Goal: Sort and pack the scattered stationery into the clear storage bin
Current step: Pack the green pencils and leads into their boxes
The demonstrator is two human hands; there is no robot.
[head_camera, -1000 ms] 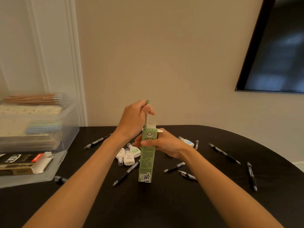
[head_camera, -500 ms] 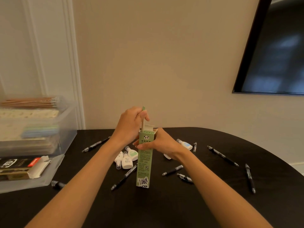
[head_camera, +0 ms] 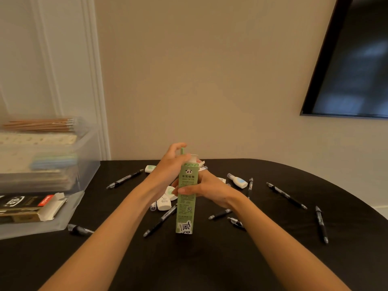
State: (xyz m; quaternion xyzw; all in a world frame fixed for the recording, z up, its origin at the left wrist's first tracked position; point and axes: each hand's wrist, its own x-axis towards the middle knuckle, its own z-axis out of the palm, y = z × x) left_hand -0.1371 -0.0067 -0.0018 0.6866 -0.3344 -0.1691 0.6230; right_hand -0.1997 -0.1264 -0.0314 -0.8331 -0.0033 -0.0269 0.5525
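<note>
The black table point(head_camera: 210, 259) carries the clear storage bin point(head_camera: 84, 148) at its left edge, already stacked with stationery. Pens point(head_camera: 286, 195) and correction tapes point(head_camera: 238, 181) lie scattered around the middle. The green pencil box point(head_camera: 185, 215) stands upright at centre, and the right hand point(head_camera: 210, 190) wraps its middle, thumb across the front. The left hand point(head_camera: 168, 164) pinches a green pencil point(head_camera: 183, 149) at the open top, between curled fingers point(head_camera: 175, 146). The pencil sits lower than a second ago, so the box looks nearly filled. The bin is well apart to their left.
</note>
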